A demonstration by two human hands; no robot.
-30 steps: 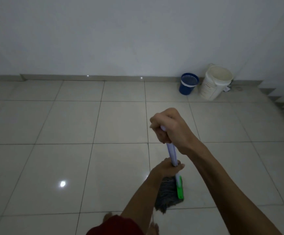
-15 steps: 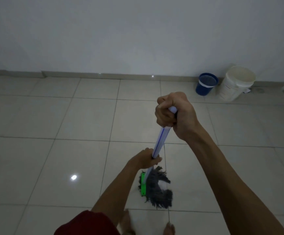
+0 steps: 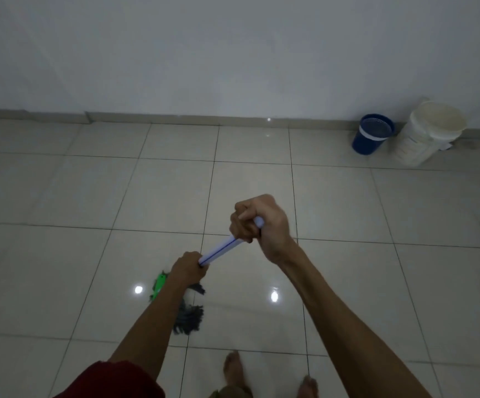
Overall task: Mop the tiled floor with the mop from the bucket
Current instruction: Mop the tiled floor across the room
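Right hand (image 3: 261, 225) gripped the mop (image 3: 221, 250) at the stick's top, left hand (image 3: 188, 268) gripped lower; stick seemed stiff, strings floppy

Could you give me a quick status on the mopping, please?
Left grip low on handle, right grip at its top. Mop head down on tiles. Blue bucket, white bucket by wall, out of the way.

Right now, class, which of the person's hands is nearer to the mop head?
Left. The left hand grips the handle low, just above the mop head; the right hand grips its top end, farther away.
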